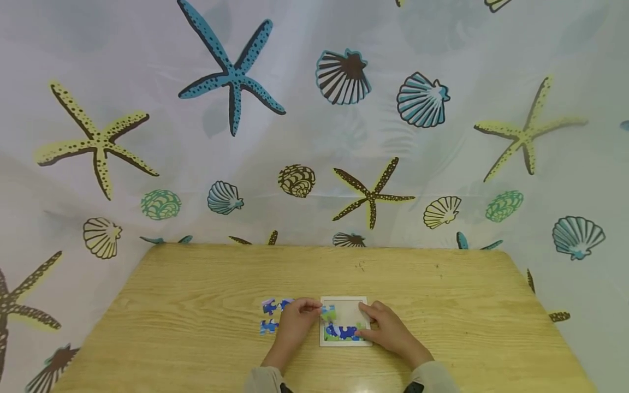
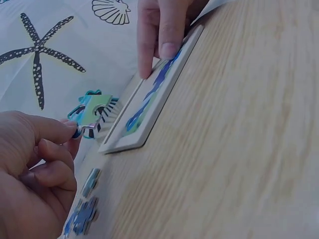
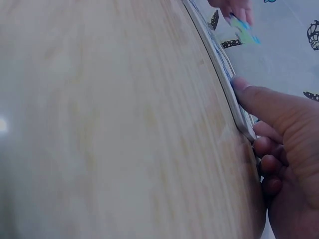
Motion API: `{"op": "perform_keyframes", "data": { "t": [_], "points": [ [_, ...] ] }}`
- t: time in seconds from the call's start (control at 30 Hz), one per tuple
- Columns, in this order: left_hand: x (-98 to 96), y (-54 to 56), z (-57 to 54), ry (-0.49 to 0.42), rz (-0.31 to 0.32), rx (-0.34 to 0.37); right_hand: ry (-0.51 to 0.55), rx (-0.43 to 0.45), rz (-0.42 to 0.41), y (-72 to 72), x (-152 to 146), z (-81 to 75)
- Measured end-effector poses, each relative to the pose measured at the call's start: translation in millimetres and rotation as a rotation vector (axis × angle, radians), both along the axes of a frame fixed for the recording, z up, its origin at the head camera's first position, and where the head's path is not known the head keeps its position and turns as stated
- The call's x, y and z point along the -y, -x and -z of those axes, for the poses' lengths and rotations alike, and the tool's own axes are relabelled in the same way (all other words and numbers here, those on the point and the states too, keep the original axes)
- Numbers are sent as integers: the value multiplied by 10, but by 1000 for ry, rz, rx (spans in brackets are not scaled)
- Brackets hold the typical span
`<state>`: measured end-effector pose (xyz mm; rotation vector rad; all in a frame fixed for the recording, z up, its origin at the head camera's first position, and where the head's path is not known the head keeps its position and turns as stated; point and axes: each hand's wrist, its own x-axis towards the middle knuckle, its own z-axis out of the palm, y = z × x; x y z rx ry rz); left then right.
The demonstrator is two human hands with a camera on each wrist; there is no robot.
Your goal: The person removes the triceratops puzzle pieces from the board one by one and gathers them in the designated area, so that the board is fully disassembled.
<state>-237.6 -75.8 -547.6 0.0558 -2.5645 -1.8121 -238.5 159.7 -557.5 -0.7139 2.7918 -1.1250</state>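
My left hand (image 1: pixel 296 323) pinches a green and light-blue jigsaw piece (image 1: pixel 328 313) between thumb and fingertips. It is held over the left side of a square, pale puzzle tray (image 1: pixel 344 344); in the left wrist view the jigsaw piece (image 2: pixel 93 110) is raised and tilted. Joined blue and green pieces (image 1: pixel 344 332) fill the tray's near part, while its far part shows bare backing. My right hand (image 1: pixel 391 329) grips the tray's right side, thumb on top at the near part and index finger farther up. In the right wrist view the other fingers (image 3: pixel 271 164) curl beside the edge.
Several loose blue jigsaw pieces (image 1: pixel 268 327) lie on the wooden table (image 1: pixel 196 305), left of the tray and near my left hand. Behind the table hangs a pale curtain (image 1: pixel 275 136) printed with starfish and shells.
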Motion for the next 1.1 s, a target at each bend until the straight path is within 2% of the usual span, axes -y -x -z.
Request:
{"op": "perform_keyframes", "data": {
  "t": [0.23, 0.57, 0.93, 1.1],
  "points": [
    [211, -44, -35, 110, -11, -17, 1, -7, -9, 9, -10, -8],
    [264, -75, -87, 217, -27, -7, 5, 10, -2, -9, -11, -28],
    [238, -67, -51, 279, -18, -43, -15, 17, 5, 11, -10, 27],
    [256, -50, -23, 262, -17, -44, -18, 20, 8, 17, -16, 40]
  ]
}}
